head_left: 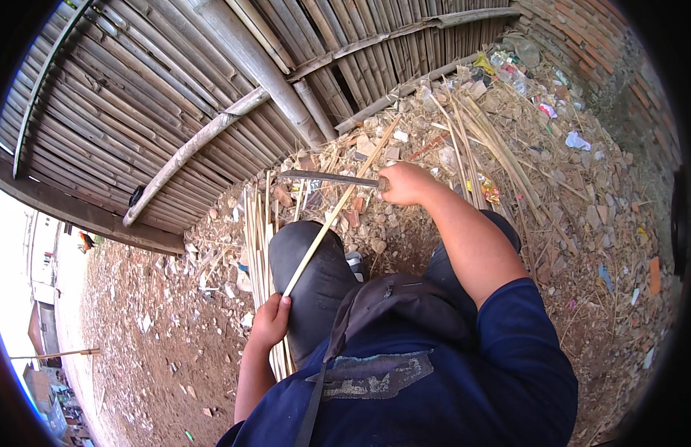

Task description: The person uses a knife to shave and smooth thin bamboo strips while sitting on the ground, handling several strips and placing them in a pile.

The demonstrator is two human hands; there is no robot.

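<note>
My right hand (403, 184) is closed round the handle of a long-bladed knife (323, 176), its blade pointing left. Beneath the blade runs a pale bamboo strip (323, 232), slanting from lower left to upper right across my left knee. My left hand (270, 320) grips the strip's lower end, thumb on top. Whether the blade touches the strip I cannot tell for sure. Beside my left leg lies a bundle of pale bamboo strips (257, 238), partly hidden by my left hand and forearm.
More split bamboo strips (502, 153) lie on the right. Ahead stands a bamboo-slat wall (174, 97) with pole braces; a brick wall (584, 37) rises at the far right. Broken bricks, stones and litter cover the ground. A dark bag (405, 302) rests at my lap.
</note>
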